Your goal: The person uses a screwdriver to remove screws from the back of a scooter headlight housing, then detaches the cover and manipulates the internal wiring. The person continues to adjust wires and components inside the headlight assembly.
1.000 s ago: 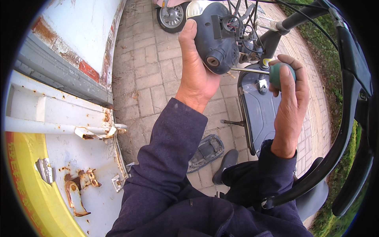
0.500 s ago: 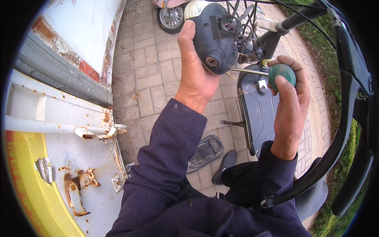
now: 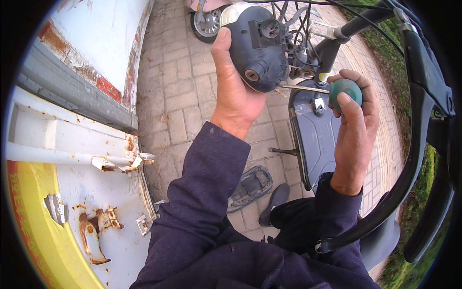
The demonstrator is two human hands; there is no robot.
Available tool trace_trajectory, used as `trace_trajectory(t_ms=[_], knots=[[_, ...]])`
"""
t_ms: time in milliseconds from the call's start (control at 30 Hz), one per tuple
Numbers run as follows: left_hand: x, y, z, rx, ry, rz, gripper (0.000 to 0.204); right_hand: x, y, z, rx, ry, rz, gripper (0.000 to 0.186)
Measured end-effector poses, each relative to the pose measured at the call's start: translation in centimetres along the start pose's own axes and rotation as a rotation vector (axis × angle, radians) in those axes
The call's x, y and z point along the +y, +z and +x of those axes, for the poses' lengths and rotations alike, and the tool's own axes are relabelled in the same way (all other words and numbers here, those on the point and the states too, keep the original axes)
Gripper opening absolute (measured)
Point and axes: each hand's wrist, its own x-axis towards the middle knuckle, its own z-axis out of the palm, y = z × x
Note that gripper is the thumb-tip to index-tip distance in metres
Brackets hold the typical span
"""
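My left hand (image 3: 233, 91) grips a black rounded lamp housing (image 3: 260, 50) from the left, thumb along its side; it has a silver upper rim, a key lock low on its face and a socket with wires on top. My right hand (image 3: 356, 120) holds a screwdriver by its round green handle (image 3: 344, 94), thumb on the handle's end. The metal shaft (image 3: 308, 88) reaches left to the housing's lower edge; the tip is hard to make out there. Cables (image 3: 303, 33) run behind the housing to the scooter frame (image 3: 328, 62).
Below is a scooter footboard (image 3: 310, 144). An oval black plastic piece (image 3: 250, 188) lies on paving near my shoe. A black curved frame (image 3: 416, 125) arches at the right, before a hedge. A rusty white metal panel (image 3: 96, 231) stands left. A pink vehicle's wheel (image 3: 207, 24) is ahead.
The housing in my left hand has shifted slightly left and down. My right thumb has moved down onto the end of the green handle, which has shifted slightly right.
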Motion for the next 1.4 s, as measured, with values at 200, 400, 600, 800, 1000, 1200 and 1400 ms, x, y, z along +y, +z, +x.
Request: trace_trajectory(t_ms=[200, 400, 600, 800, 1000, 1200, 1400], knots=[[0.3, -0.7, -0.1, -0.022, -0.184, -0.127, 0.081, 0.3, -0.1, -0.1, 0.06, -0.038, -0.066, 0.042], [0.5, -0.4, -0.3, 0.01, -0.27, -0.208, 0.083, 0.3, -0.4, -0.4, 0.064, -0.056, -0.177, 0.048], [0.3, -0.3, -0.4, 0.025, -0.237, -0.192, 0.081, 0.2, 0.0, -0.7, 0.093, -0.04, -0.12, 0.048], [0.3, -0.5, -0.2, 0.002, -0.182, -0.115, 0.09, -0.2, 0.5, -0.8, 0.089, -0.045, -0.059, 0.046], [0.2, -0.5, -0.1, 0.0, -0.147, -0.066, 0.088, -0.6, 0.7, -1.0, 0.087, 0.001, 0.027, 0.046], [-0.1, -0.5, -0.2, 0.022, -0.123, -0.054, 0.088, -0.3, 0.8, -1.0, 0.061, -0.021, 0.039, 0.042], [0.1, 0.0, -0.4, 0.003, -0.059, 0.031, 0.081, 0.1, 0.7, -1.0, 0.058, -0.113, -0.212, 0.038]])
